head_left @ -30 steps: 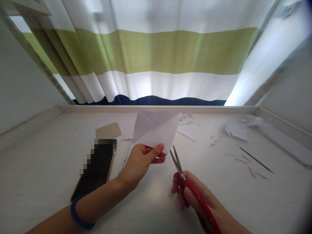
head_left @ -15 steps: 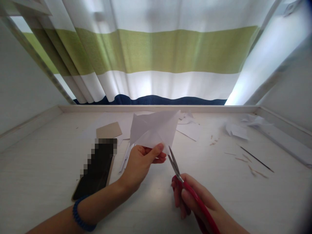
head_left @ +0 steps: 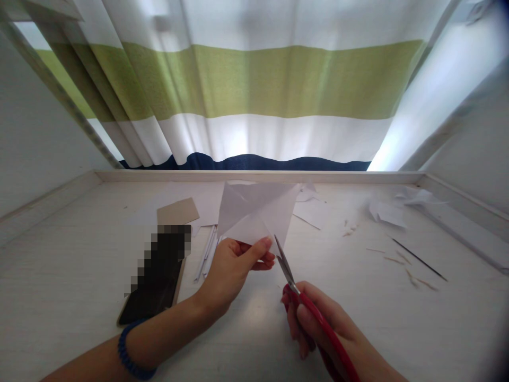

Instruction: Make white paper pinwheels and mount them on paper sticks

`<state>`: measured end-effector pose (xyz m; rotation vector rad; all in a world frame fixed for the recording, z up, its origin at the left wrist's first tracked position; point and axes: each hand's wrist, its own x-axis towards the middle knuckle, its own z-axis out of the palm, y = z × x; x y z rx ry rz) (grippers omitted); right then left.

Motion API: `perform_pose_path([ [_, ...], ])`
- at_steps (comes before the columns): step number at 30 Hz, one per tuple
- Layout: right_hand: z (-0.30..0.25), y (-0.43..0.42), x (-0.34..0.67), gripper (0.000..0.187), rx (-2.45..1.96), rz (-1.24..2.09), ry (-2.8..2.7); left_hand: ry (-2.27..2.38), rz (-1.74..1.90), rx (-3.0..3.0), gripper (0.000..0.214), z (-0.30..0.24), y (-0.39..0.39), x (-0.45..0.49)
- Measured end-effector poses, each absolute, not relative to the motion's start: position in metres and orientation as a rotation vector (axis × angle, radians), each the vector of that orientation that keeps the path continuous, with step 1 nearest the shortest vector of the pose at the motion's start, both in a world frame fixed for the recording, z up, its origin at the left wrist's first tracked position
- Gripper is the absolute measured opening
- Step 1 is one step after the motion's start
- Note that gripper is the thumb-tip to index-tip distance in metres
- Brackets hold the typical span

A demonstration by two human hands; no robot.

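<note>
My left hand (head_left: pixel 234 265) pinches the lower corner of a folded white paper (head_left: pixel 258 212) and holds it upright above the table, thumb on the near side. My right hand (head_left: pixel 318 329) is wrapped round the red handles of a pair of scissors (head_left: pixel 310 307). The scissors' metal blades point up and away, and their tips meet the paper's bottom edge just right of my left thumb. A blue coiled band sits on my left wrist.
A dark phone (head_left: pixel 157 276) lies on the white table (head_left: pixel 79 297) left of my left arm, with a brown card (head_left: pixel 177 211) and loose white sheets behind it. Paper scraps (head_left: pixel 387 212), small wood slivers and a thin dark stick (head_left: pixel 417 259) lie at the right. A striped curtain hangs behind.
The scissors moved up and left until the blade tips reached the paper's bottom edge. My left hand tilted and shifted the paper slightly.
</note>
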<state>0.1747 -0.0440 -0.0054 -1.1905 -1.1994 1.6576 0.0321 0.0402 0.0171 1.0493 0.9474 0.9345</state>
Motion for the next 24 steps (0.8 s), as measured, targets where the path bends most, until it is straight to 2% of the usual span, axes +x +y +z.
perform_pose_path([
  [24,-0.0065,-0.0435,0.1758,0.032,-1.187,1.654,-1.183,0.946,0.909,1.056,0.017,0.0161,0.0388,0.0336],
])
